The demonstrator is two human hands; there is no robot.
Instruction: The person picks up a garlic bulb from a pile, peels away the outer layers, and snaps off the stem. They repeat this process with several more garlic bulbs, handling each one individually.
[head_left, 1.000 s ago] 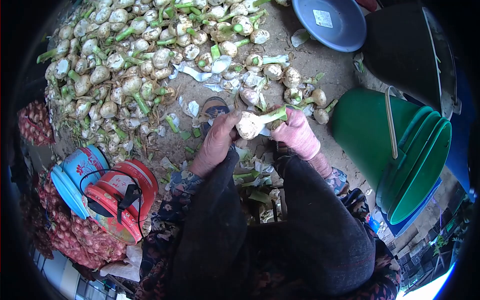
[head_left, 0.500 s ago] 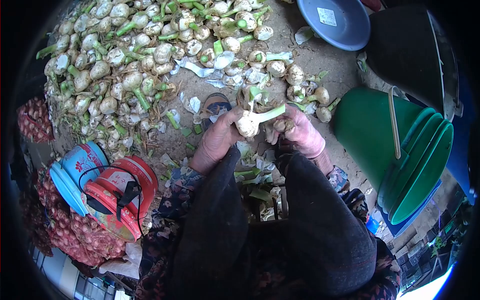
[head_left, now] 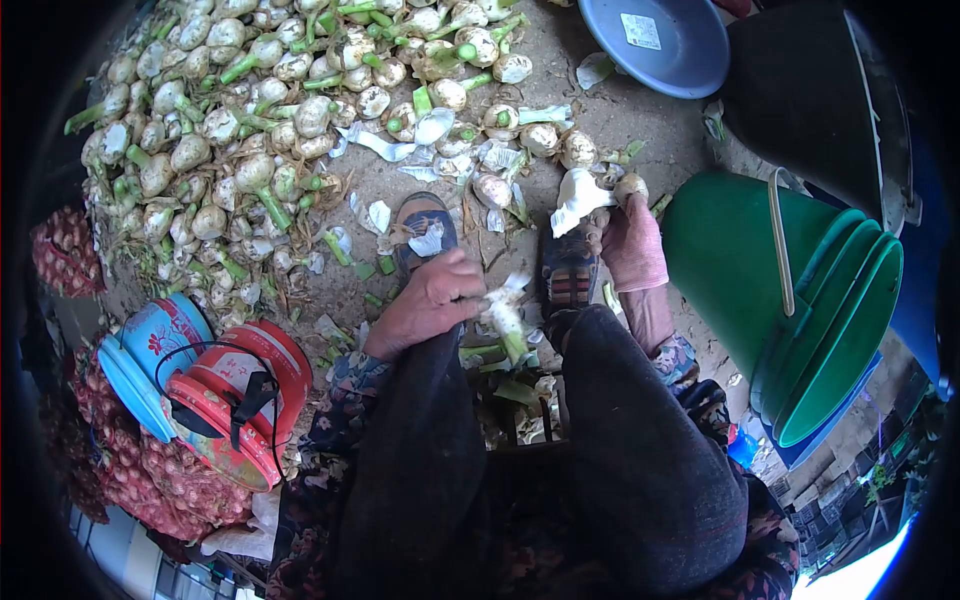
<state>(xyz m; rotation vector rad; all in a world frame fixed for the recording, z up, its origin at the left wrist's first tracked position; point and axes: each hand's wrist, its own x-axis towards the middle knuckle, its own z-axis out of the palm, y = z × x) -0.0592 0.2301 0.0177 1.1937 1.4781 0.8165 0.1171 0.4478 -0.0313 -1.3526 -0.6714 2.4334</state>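
Observation:
In the head view my right hand [head_left: 634, 248] is closed on a white, cleaned garlic bulb [head_left: 578, 198], held above the shoe on the right. A pale flap hangs from the bulb's left side. My left hand [head_left: 432, 302] is over the left knee with its fingers curled. At its fingertips is a garlic stalk [head_left: 507, 318] with white peel and a greenish end, smeared by motion. The grip on it is partly hidden by the blur. Dirty garlic bulbs with cut green stalks [head_left: 255, 170] lie heaped ahead and to the left.
Peel scraps [head_left: 375, 146] litter the ground. On the right lies a green bucket [head_left: 740, 270], with a grey-blue basin [head_left: 690, 65] beyond it. To the left are a red bucket [head_left: 285, 350], a light-blue bucket [head_left: 165, 335] and red mesh sacks [head_left: 150, 470] of bulbs.
My hands have moved apart. The right hand has gone right and now holds the white bulb. The left has dropped slightly toward the knee, with the stalk and peel at its fingers.

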